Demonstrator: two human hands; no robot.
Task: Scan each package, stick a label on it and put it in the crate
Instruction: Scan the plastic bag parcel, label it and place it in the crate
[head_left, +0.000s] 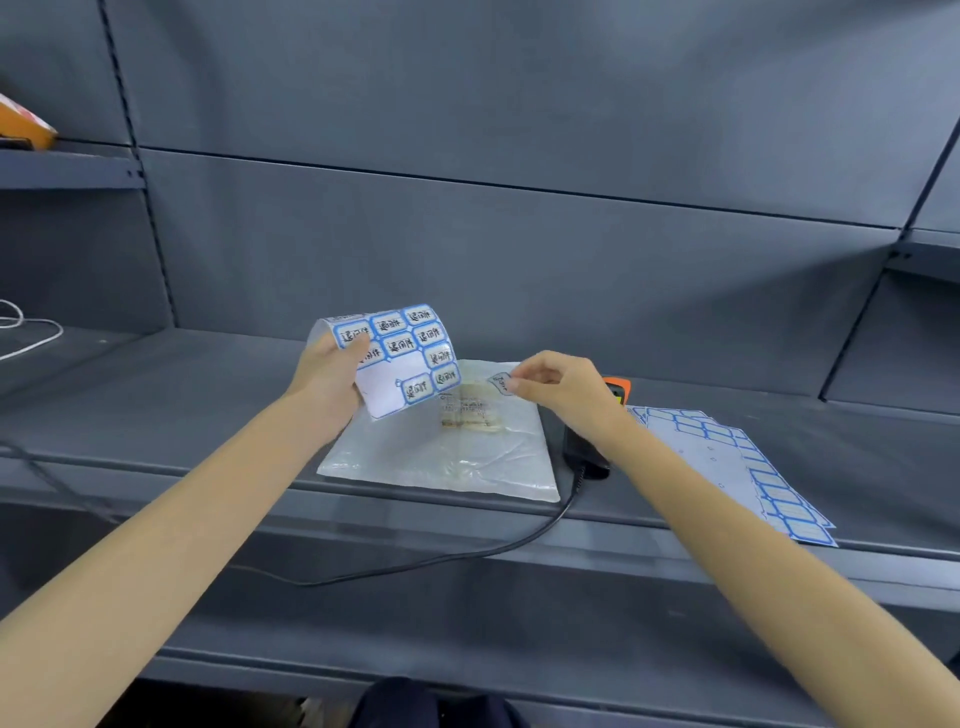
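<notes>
Label (501, 383) pinched, right hand (558, 387) over package (452, 447)

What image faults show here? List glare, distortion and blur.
Head view: wide-angle bending bows the shelf edges and stretches both forearms; soft, even light, weak shadows; mild sheen on the plastic package; the peeled label in the right hand is too blurred to read, while the label sheet in the left hand is sharper.
</notes>
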